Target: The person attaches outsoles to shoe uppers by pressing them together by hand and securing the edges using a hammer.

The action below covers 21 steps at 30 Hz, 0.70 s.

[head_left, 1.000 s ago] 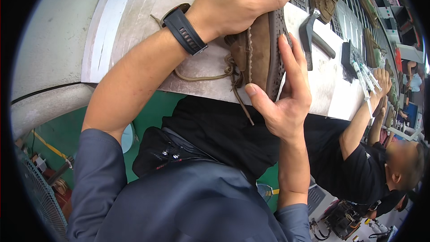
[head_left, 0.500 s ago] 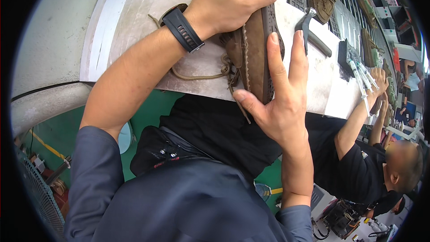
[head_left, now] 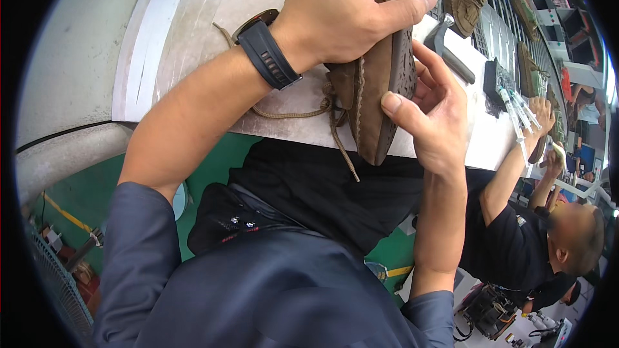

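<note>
Nearest me, the black cloth (head_left: pixel 284 183) at the person's lap carries small white and red marks (head_left: pixel 240 222), too small to read. The left hand (head_left: pixel 338 16) grips the shoe (head_left: pixel 374 106) at the table's (head_left: pixel 187 38) near edge, one end poking past; the right (head_left: pixel 442 113) curls beside it, thumb touching, grip unclear. It's brown, tipped sideways, with a jagged seam, dark treaded sole (head_left: pixel 403 58) and tan lace (head_left: pixel 290 115). Beyond lies a dark tool (head_left: pixel 460 67).
</note>
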Motion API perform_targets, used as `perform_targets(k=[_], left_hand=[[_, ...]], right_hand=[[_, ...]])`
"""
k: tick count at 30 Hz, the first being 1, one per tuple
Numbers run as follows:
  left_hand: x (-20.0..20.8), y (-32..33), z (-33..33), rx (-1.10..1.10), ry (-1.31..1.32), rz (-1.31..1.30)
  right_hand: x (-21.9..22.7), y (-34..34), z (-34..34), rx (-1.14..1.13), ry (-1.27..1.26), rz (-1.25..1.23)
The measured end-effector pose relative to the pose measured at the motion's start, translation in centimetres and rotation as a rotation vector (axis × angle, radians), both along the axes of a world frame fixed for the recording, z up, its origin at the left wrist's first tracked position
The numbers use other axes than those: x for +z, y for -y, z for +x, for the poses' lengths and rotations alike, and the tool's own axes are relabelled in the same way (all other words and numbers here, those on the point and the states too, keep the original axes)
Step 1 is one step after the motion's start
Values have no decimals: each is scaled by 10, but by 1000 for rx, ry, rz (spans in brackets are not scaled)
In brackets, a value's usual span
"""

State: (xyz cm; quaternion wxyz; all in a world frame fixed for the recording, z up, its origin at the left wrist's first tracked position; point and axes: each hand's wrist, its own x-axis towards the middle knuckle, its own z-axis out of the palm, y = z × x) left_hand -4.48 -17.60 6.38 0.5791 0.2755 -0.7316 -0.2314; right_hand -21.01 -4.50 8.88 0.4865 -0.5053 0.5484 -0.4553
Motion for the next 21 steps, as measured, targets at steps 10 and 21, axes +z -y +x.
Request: perform_targets(k=[10, 21], left_hand=[[46, 18, 16, -163, -128, -470], [63, -28, 52, -67, 72, -558]], right_hand=[[51, 32, 9, -62, -354, -497], [43, 0, 44, -301, -704, -978]])
